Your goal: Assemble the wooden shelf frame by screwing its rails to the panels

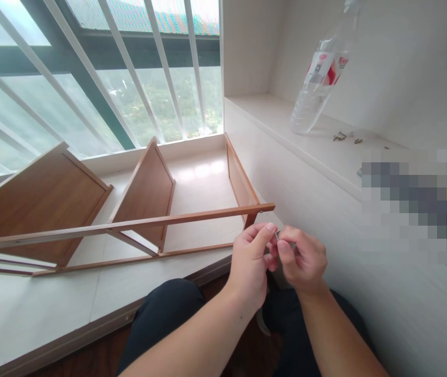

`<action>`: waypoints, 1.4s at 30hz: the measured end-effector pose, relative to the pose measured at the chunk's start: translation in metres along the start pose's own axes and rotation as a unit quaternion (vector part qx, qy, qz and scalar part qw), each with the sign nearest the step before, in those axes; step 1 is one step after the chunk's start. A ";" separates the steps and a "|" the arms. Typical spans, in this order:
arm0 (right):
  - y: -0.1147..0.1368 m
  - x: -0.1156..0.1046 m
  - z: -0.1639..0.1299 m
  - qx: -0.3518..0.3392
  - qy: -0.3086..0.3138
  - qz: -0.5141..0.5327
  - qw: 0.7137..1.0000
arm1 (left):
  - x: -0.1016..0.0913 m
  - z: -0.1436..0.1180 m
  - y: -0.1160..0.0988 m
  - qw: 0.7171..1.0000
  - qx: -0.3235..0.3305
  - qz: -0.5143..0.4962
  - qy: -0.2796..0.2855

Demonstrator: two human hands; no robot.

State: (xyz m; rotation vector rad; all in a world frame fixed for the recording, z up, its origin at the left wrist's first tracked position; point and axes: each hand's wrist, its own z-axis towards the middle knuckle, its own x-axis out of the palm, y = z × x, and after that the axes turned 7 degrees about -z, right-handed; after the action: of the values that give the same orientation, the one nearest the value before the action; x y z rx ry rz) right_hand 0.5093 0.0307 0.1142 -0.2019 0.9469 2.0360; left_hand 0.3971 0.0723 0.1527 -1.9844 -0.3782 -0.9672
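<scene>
I see warm brown wood on the rack (145, 191), white window bars (165, 69), a dark green window frame (101, 107), a red-and-white bottle label (321, 68) and near-black trousers (168, 303).

clear bottle (317, 78), red-white label | on pale ledge (270, 112) | barred window (113, 86)

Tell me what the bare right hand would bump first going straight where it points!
Probably the bare left hand, close in front of the right hand, though exact depth is unclear.

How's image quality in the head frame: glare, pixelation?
Head view: window washed out, rippled colour bands near top; glare patches on the white ledge; pixelated blocks at right; small piece at the fingertips too tiny to identify.
</scene>
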 end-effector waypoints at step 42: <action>-0.004 0.014 0.008 -0.008 -0.015 0.038 0.999 | -0.003 0.003 0.000 0.999 0.007 -0.037 -0.010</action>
State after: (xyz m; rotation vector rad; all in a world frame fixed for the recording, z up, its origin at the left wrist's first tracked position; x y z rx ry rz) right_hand 0.5055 0.0460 0.1111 -0.1470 0.9321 2.1111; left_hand 0.3966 0.0754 0.1495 -1.9812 -0.4715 -0.9900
